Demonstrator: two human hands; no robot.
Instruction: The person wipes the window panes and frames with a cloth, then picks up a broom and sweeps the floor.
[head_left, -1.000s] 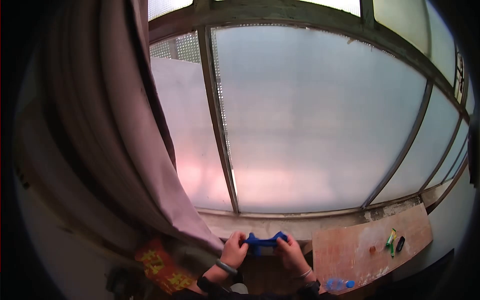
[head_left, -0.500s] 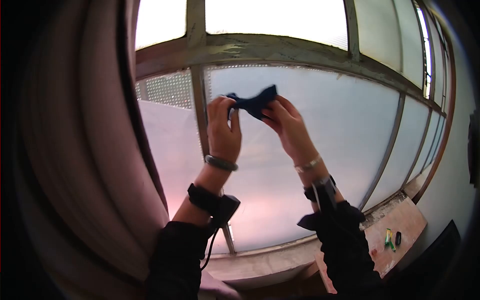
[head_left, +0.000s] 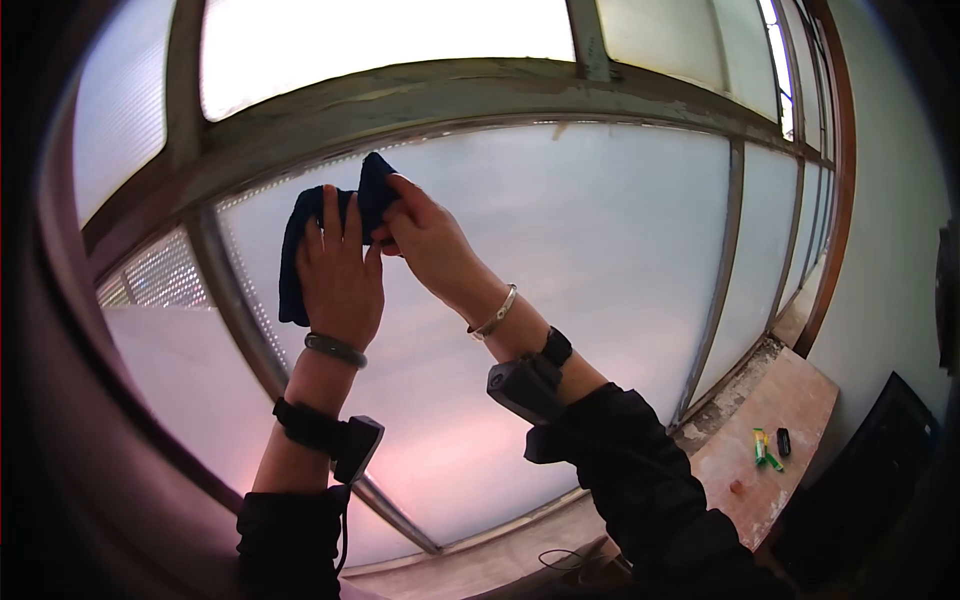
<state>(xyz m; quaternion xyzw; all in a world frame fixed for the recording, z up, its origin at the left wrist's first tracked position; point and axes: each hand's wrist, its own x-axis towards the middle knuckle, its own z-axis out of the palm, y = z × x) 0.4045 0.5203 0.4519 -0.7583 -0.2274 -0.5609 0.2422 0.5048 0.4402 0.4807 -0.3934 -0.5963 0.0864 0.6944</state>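
Both hands shifted left along the window [head_left: 600, 260] since the earlier frame. Left hand [head_left: 338, 275] now lies flat, fingers spread, pressing the cloth [head_left: 300, 250] onto the glass below the crossbar [head_left: 420, 105]. Right hand [head_left: 428, 238] pinches the cloth's upper corner. Table [head_left: 790, 420] at lower right.

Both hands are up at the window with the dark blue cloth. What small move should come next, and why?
Probably the left hand should spread the blue cloth flat against the frosted pane. It already lies open over the cloth near the pane's top corner, while the right hand pinches a bunched edge, so the cloth looks only partly unfolded.
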